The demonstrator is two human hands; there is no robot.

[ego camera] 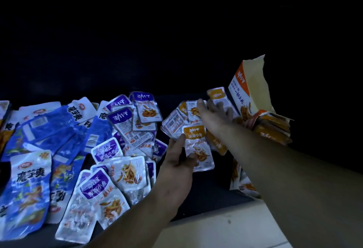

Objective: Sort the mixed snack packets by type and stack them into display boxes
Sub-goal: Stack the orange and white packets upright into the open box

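Snack packets lie mixed on a dark surface. Large blue packets [29,185] fill the left, small purple-labelled packets [98,187] the middle, and orange-labelled packets [172,124] the centre right. My left hand [179,159] grips one orange-labelled packet [198,145] by its left edge, thumb on top. Farther back, my right hand [212,112] reaches over the orange pile, its fingers closed around a packet [191,108] there. An orange and white display box [247,90] stands open at the right, with orange packets [273,130] stacked inside it.
The room beyond the pile is dark. A pale table surface [225,228] shows at the bottom right, in front of the dark mat. A second box face [241,181] sits below the open box, partly hidden by my right forearm.
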